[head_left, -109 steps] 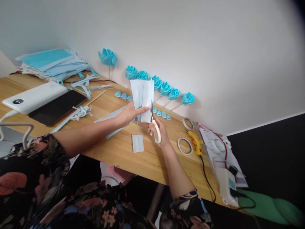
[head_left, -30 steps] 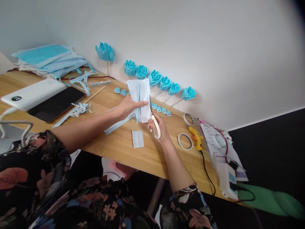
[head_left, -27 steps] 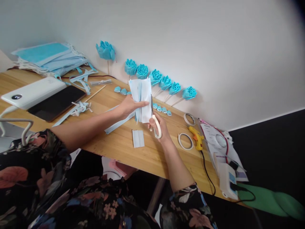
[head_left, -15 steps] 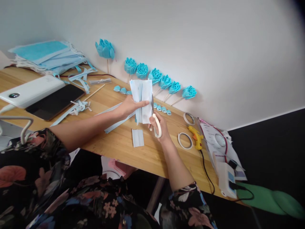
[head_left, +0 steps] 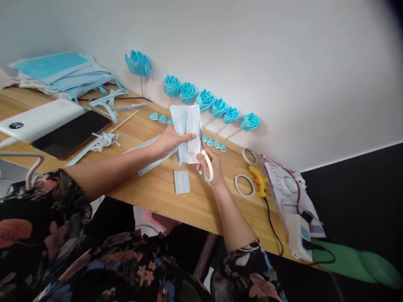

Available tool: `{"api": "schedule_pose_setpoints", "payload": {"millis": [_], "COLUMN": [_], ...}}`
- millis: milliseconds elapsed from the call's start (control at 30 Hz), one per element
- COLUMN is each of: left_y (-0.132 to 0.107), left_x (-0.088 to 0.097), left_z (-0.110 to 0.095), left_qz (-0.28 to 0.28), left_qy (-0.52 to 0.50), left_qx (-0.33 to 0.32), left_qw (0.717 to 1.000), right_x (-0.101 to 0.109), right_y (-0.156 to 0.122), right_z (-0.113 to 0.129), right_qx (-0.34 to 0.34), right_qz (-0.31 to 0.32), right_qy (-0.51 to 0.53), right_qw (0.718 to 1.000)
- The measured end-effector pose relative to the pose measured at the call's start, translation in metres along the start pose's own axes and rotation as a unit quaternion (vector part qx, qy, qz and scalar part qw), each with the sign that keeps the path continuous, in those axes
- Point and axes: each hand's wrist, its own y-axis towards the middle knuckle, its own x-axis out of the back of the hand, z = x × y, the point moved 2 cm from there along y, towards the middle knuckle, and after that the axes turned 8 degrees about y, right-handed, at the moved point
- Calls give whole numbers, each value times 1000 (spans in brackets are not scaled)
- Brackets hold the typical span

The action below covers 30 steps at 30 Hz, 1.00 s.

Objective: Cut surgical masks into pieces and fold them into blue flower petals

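We held a pale blue fabric sheet (head_left: 188,132) upright above the tabletop (head_left: 157,191), in front of the row of blue roses (head_left: 217,108) propped along the far wall. Our left hand (head_left: 170,143) pinched it at its lower left, thumb across the near face and fingers behind. Our right hand (head_left: 215,174) was closed through the cream handles of the scissors (head_left: 207,165), whose blades ran up along the sheet's right edge; whether they were parted we could not tell. A darker blue strip hung loose down the sheet's middle. The sheet looked thin, light and limp to us, likely to flop away from a blade unless pinched close to the cut line and held taut. On the tabletop just near of our hands lay a small cut rectangle (head_left: 181,181). To the right lay a tape roll (head_left: 236,186) and a yellow glue gun (head_left: 258,181). At the far left sat a stack of masks (head_left: 59,73), a white power bank (head_left: 40,119) and a dark phone (head_left: 71,134), with trimmed strips (head_left: 103,144) nearby.
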Motion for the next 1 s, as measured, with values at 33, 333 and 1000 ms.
{"api": "schedule_pose_setpoints", "payload": {"millis": [33, 333, 1000], "left_y": [0, 0, 3], "left_x": [0, -1, 3], "left_z": [0, -1, -1], "left_qz": [-4, -4, -24], "left_qy": [-1, -6, -48], "left_qx": [1, 1, 33], "left_qw": [1000, 1000, 998], "right_x": [0, -2, -6], "right_y": [0, -1, -1], "right_z": [0, -1, 5], "right_qx": [0, 5, -29], "right_qz": [0, -4, 40], "right_qy": [0, 25, 14], "right_qw": [1000, 1000, 999]}}
